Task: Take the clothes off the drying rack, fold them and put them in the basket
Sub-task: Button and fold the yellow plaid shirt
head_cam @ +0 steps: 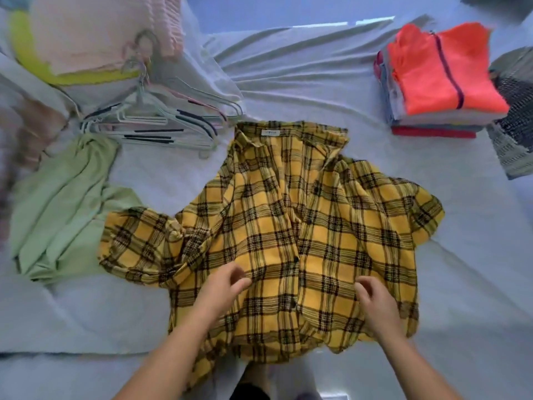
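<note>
A yellow and black plaid shirt (288, 220) lies spread face up on the pale bed sheet (467, 255), collar away from me and hem hanging over the near edge. My left hand (222, 290) hovers over the shirt's lower left front with its fingers loosely curled and holding nothing. Over the lower right front, my right hand (375, 298) has relaxed, slightly bent fingers, also empty. A stack of folded clothes (438, 82) topped by an orange garment sits at the back right. The edge of a woven basket (513, 116) shows at the far right.
A bunch of empty hangers (161, 125) lies at the back left of the shirt. A crumpled light green garment (63, 209) lies to the left. A pink and yellow-green pillow (86, 39) sits in the far left corner.
</note>
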Demonstrator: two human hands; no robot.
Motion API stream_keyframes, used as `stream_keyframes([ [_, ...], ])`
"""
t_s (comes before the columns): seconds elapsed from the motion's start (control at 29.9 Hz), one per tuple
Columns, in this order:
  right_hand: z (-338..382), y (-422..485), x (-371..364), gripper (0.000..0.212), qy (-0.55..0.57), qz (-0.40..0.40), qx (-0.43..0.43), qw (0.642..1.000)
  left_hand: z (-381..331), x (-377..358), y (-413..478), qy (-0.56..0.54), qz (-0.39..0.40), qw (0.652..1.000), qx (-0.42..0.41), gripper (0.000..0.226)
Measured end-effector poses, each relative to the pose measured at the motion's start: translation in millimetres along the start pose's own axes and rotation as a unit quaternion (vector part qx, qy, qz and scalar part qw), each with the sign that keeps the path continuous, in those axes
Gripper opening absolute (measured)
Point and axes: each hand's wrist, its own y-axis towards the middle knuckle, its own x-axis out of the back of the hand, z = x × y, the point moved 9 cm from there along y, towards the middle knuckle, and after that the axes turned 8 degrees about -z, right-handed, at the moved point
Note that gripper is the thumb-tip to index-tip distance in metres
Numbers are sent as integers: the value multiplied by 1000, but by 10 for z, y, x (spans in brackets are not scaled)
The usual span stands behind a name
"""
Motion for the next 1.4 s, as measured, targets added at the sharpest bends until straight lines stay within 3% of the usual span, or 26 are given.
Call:
stream_keyframes([
  [0.23,1012,825,-709,31,26,19,22,999,-718,-292,943,-36,-4,999,-12,11],
  [0.3,1058,1035,-873,31,-15,37,4,999,-763,-331,1184,-6,-20,1000,-14,14],
  [0.4,995,1174,-980,15,-42,49,-32,997,-781,-498,1392,36,-5,999,-1,19],
  [0.57,953,1219,-976,5,32,76,-28,996,-743,-684,1466,87,-32,994,62,37],
  [0.77,1117,1177,-918,4,55,116,24,991,-770,-612,1462,77,-78,987,117,8],
  [0.87,1216,1163,-856,4,36,126,50,990,-675,-596,1350,-60,-87,977,184,4],
  [1.0,1436,1144,-843,4,-10,170,112,979,-616,-558,1034,-367,-88,889,260,6],
  [1.04,1500,1119,-841,5,-11,180,126,975,-644,-517,973,-387,-91,882,251,6],
  [1.17,1663,1057,-785,6,29,208,131,969,-759,-417,907,-340,-101,911,212,8],
  [1.4,1650,1012,-822,6,31,239,96,966,-711,-440,858,-386,-99,882,251,8],
])
